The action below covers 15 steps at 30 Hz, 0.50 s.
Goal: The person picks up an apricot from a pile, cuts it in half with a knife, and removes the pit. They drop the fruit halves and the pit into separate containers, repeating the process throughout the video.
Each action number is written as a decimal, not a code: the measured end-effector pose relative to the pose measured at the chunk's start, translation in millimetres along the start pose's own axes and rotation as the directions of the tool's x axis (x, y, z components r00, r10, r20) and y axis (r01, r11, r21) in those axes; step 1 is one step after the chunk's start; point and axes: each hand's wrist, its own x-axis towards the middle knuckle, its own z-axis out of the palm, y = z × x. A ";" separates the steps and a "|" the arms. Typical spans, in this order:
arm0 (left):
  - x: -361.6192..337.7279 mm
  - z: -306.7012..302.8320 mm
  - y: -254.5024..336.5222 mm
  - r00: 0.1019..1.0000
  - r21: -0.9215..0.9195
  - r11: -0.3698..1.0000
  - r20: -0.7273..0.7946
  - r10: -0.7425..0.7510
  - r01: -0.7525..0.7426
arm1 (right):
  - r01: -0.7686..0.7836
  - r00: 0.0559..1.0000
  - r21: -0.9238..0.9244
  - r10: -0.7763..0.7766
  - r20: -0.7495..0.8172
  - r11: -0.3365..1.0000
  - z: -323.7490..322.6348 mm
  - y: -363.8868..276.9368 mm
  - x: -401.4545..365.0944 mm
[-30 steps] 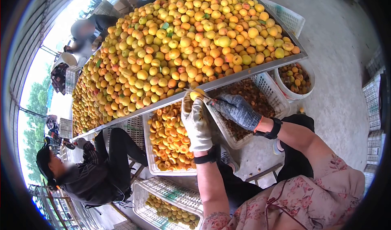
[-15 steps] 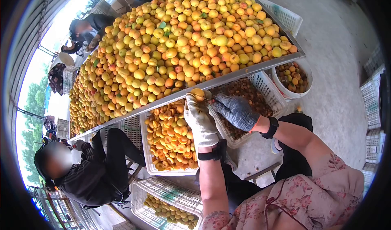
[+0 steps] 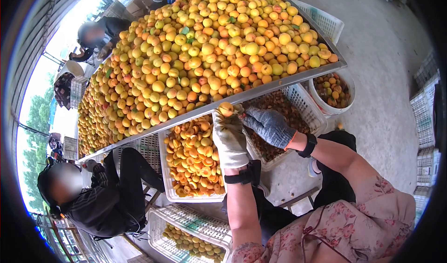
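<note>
The left hand [image 3: 230, 139] grips 1 apricot [image 3: 226, 108]; the right hand [image 3: 267, 125] curls shut beside it, contents unclear.

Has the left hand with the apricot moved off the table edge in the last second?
No. The left hand holds the apricot against the metal table edge, as before.

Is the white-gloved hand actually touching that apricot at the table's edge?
Touching. The head view shows the left hand wrapped round the lower half of the apricot, no gap showing.
</note>
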 end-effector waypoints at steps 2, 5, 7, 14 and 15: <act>-3.7 4.4 6.0 0.999 -0.044 0.998 -0.013 -0.046 0.046 | -0.015 1.000 -0.011 0.016 0.023 1.000 3.2 6.6 -2.5; 0.8 -1.3 -2.3 0.997 -0.030 0.999 0.069 0.024 -0.022 | -0.055 0.997 -0.006 0.056 0.048 0.998 -0.3 4.7 -2.3; 5.2 -4.8 -3.3 0.977 0.011 0.990 0.160 0.138 -0.142 | -0.079 0.995 0.008 0.078 0.059 0.997 -5.4 6.6 -2.6; -11.4 18.7 16.0 0.968 0.589 0.770 0.112 0.223 -0.245 | -0.735 0.658 0.611 0.527 0.537 0.295 -43.6 -2.9 26.0; -26.8 32.9 6.1 0.971 0.726 0.650 0.117 0.208 -0.226 | -0.735 0.653 0.615 0.540 0.530 0.285 -41.5 0.4 26.6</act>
